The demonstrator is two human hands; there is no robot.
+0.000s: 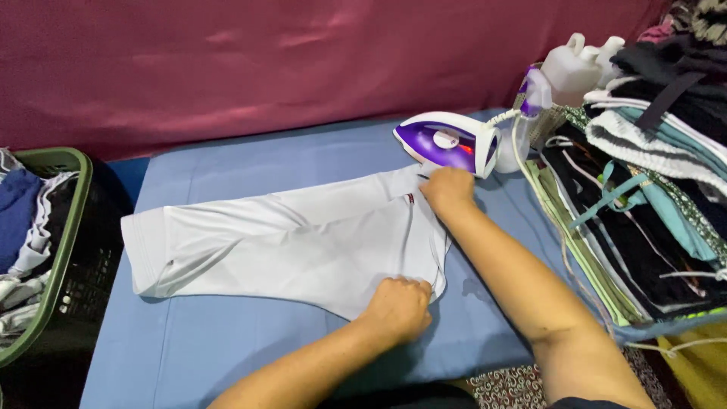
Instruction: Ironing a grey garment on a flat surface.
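White shorts point(288, 238) lie flat on the blue ironing pad point(227, 348), long axis running left from my grip. My right hand point(448, 189) pinches the far waistband corner, my left hand point(397, 307) the near one.

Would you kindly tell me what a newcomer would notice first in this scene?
A white garment lies spread flat mid-frame on the blue ironing surface, with the left hand pressing its near edge and the right hand its far corner. Just behind stands a purple-and-white iron. A tall stack of folded clothes fills the right side.
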